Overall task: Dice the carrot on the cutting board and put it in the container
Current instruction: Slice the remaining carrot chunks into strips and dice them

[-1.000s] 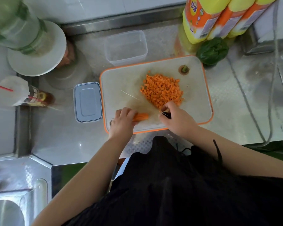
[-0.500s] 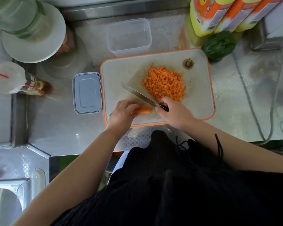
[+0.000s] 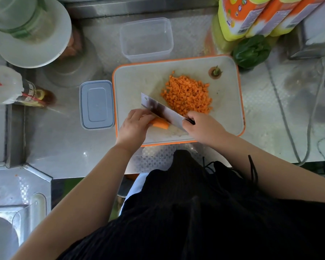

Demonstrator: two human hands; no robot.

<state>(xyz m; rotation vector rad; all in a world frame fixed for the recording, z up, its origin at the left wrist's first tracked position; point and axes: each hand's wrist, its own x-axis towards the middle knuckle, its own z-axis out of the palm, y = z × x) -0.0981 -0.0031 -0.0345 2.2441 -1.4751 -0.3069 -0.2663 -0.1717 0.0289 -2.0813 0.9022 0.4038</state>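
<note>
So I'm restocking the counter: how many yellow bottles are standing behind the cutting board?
3, side by side at the counter's back right: the left bottle, the middle bottle and the right bottle. The frame's top edge cuts them off, so more may stand out of view.

Your cleaver blade is polished metal, mirror-glossy with dark reflections, handle black. Cutting board at centre frame is matt white plastic with a smooth orange rim, surface scuffed. Upper centre, the container is clear, slightly frosted plastic. Its lid left of the board is smooth grey-blue plastic. The counter is stainless steel, shiny, with an embossed checker pattern near the lower board edge. Upper right, the bottles are glossy yellow plastic with printed labels. Your garment at the bottom of frame is matt black ribbed cloth.
</note>
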